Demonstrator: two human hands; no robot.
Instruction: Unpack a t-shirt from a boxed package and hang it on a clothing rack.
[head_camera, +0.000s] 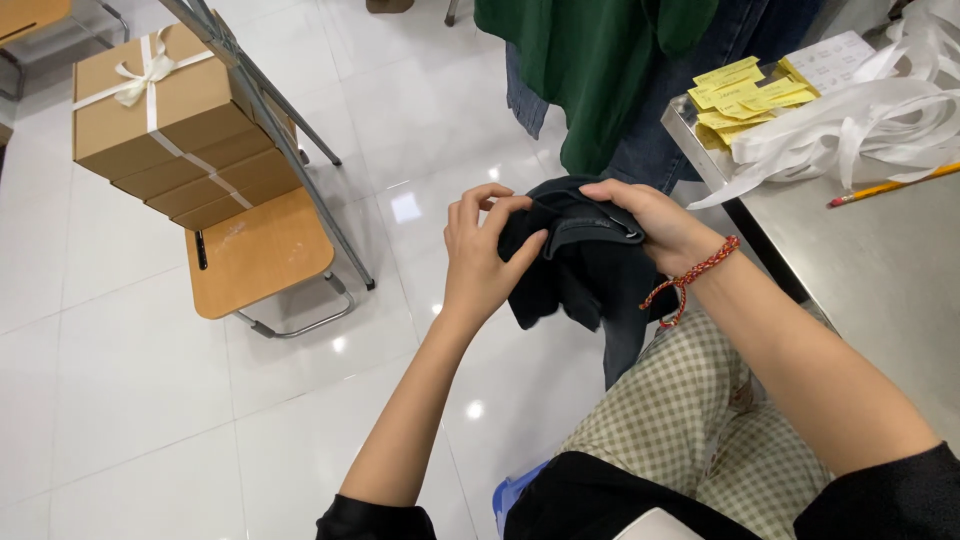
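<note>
Checked trousers (690, 410) and black sleeves fill the bottom of the view, the person seated with knees just under the work. Held over the lap is a dark garment (580, 262), bunched and partly folded, with a grey-lined band or edge showing along its top. The left hand (485, 255) is closed on the garment's left side, thumb pressed against the cloth and fingers curled over the upper edge. The right hand (650, 222) grips the top right part, fingers wrapped over the band; a red braided bracelet (690, 280) hangs at that wrist.

As a judgement, the handling looks to be midway: the cloth is gathered between both hands but not folded flat or set down, and most of it hangs loose below the fingers.

Further out, a steel table (880, 270) on the right carries white ribbon (850, 120), yellow tags (745, 95) and a pencil (890, 185). Green and blue clothes (600, 70) hang beyond. To the left, a wooden chair (260, 250) bears stacked brown boxes (170, 120) tied with a white bow, on a glossy white tiled floor (130, 380).
</note>
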